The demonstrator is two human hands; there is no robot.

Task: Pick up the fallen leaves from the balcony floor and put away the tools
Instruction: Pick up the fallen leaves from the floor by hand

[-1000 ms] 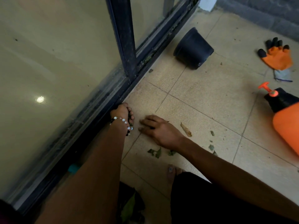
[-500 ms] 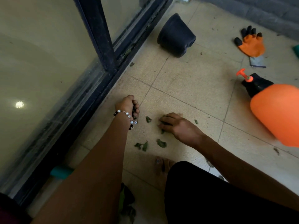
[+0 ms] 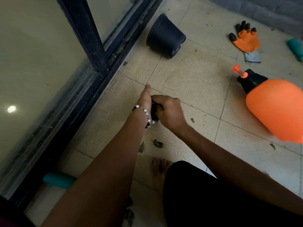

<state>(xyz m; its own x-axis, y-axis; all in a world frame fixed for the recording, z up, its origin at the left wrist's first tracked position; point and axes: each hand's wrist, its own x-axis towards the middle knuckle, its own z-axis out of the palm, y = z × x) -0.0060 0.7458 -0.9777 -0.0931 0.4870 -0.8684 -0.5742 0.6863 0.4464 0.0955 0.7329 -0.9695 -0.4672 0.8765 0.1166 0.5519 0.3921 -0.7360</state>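
My left hand (image 3: 145, 102), with a bead bracelet on the wrist, is stretched out edge-on above the tiled floor. A dark clump of leaves (image 3: 155, 110) lies against its palm. My right hand (image 3: 170, 112) is curled over that clump and presses it into the left palm. Two green leaves (image 3: 157, 143) lie on the tile just below my hands, and a small bit (image 3: 192, 120) lies to the right. An orange spray bottle (image 3: 275, 105) with a black cap lies on its side at the right. An orange and black glove (image 3: 246, 40) lies at the back right.
A black plant pot (image 3: 165, 36) lies tipped over near the dark sliding-door frame (image 3: 91, 38) on the left. A teal handle (image 3: 57, 179) shows by the door track at lower left, and another teal object (image 3: 295, 48) sits at the right edge. My bare foot (image 3: 159, 166) is below the hands.
My right hand lifted off the floor with leaves and came over to my left hand. The left hand's fingers went from curled to stretched out.
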